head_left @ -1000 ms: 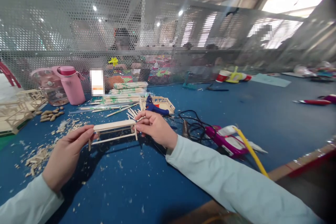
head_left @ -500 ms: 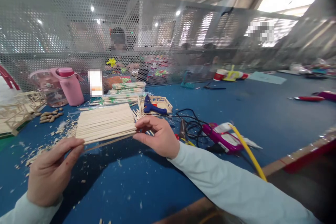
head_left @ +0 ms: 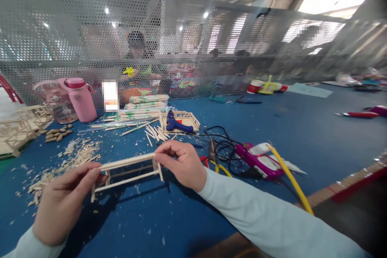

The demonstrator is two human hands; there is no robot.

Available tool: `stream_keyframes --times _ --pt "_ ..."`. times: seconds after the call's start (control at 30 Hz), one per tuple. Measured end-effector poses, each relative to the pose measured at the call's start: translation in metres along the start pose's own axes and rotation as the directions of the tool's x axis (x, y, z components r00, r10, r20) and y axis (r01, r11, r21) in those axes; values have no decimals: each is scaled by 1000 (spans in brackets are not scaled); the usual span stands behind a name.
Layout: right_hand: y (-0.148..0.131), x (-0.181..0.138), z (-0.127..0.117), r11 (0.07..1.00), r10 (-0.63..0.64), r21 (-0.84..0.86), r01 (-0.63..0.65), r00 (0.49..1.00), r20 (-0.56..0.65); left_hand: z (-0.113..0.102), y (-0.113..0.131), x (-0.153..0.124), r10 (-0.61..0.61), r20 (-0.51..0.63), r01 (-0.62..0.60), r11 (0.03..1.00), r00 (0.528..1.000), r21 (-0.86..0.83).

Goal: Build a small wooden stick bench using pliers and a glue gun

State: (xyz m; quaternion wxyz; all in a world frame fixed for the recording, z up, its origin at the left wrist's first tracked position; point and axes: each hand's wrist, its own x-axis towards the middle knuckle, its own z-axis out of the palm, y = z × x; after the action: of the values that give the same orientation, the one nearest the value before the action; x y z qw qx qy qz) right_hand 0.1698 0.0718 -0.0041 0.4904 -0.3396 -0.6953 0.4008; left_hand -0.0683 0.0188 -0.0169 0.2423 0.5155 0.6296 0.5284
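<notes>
A miniature table built of pale wooden sticks hangs above the blue work surface. Its top is almost edge-on to me, with thin legs and crossbars showing below. My left hand pinches its left end between thumb and fingers. At the other end my right hand has the top corner in a pinch. Beyond it lie short cut sticks and a blue glue gun, which rests on a small stick-built frame.
Wood scraps litter the left side, near some peanuts and a pink bottle. Bagged sticks are stacked behind. Right of my hand lie tangled black cable and a purple tool. A perforated screen stands at the back.
The table has been tilted: its slatted top faced me before, and now its edge and legs show. Both hands keep their hold; the right has lowered slightly.
</notes>
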Motion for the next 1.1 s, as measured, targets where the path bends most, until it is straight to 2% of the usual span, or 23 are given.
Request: stream_keyframes --times 0.1,0.2,0.37,0.5,0.57,0.67,0.73,0.8,0.9,1.1 --pt "-1 0 2 997 67 45 -68 998 16 1 8 2 -155 21 156 982 988 -108" --pt "0 1 2 981 144 125 -147 989 33 1 7 4 -253 65 261 949 965 -177" --pt "-1 7 0 937 271 199 -286 957 101 0 -2 6 -297 145 325 913 944 -247" --pt "-5 7 -1 927 299 200 -316 948 109 1 -4 4 -336 221 391 872 916 -296" --pt "-6 3 1 950 247 184 -254 967 61 0 -2 2 -288 207 340 894 935 -292" --pt "-7 -3 3 995 55 87 -51 997 -46 -5 1 -1 -124 109 145 966 986 -214" --pt "-6 -5 3 997 -75 1 76 993 -90 -7 3 -3 -13 32 17 990 999 -138" --pt "-4 -7 4 986 -158 -72 151 981 -110 -8 4 -4 67 -17 -68 996 998 -65" --pt "0 -7 5 970 -214 -149 195 969 -125 -6 2 -7 145 -51 -145 989 988 5" --pt "4 -8 4 937 -302 -222 268 944 -134 -7 -7 -12 271 -80 -268 963 959 39"
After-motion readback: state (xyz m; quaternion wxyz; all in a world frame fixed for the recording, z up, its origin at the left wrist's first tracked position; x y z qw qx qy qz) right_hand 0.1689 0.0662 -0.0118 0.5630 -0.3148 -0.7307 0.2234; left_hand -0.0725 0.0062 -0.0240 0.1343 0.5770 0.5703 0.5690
